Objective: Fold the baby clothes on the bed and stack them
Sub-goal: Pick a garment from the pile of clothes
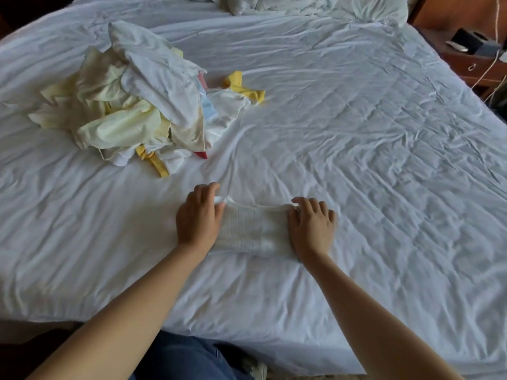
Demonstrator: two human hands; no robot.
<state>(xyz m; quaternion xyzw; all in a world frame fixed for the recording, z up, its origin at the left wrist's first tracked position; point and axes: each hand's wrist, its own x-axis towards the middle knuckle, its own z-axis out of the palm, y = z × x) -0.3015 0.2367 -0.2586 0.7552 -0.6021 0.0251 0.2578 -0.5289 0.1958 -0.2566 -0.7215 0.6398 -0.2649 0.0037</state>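
A small white baby garment with a faint grid pattern lies flat on the white bed sheet near the front edge. My left hand pinches its upper left corner, fingers curled on the fabric. At the upper right corner my right hand pinches the cloth in the same way. A thin white strap runs between the two hands along the garment's top edge. A loose pile of baby clothes, white, pale yellow and bright yellow, sits at the left middle of the bed.
Crumpled white bedding and a pillow lie at the head of the bed. A wooden nightstand with small items and cords stands at the far right. My blue-jeaned leg shows below the bed's front edge.
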